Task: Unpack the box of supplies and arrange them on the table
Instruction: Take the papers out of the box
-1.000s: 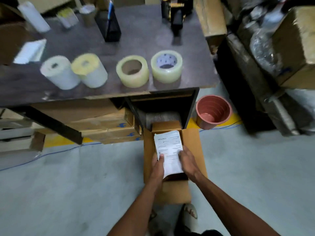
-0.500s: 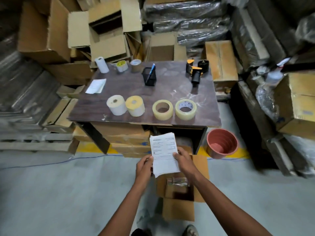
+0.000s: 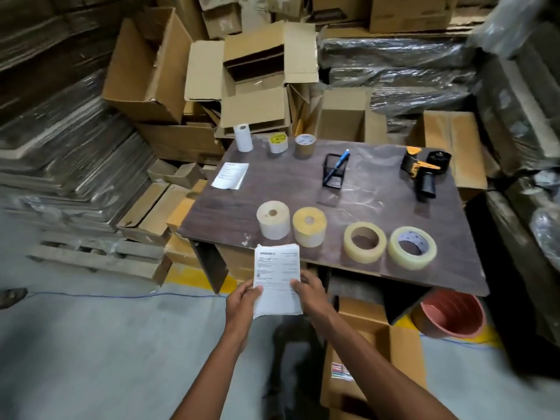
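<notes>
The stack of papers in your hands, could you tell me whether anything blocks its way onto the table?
The label rolls at the table's near edge stand just beyond the stack of papers; bare tabletop lies left of them.

One head-worn camera looks forward and down over the table (image 3: 378, 207), with the floor near below.

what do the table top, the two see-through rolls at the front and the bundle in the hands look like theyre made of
Table top: dark wood-grain laminate or veneer, likely; semi-gloss, it catches glare.
Two front rolls: clear plastic packing tape on cardboard cores, yellowish and glossy.
Bundle: thin white printed paper sheets, matte, edges fanned; left hand and right hand both pinch it.
</notes>
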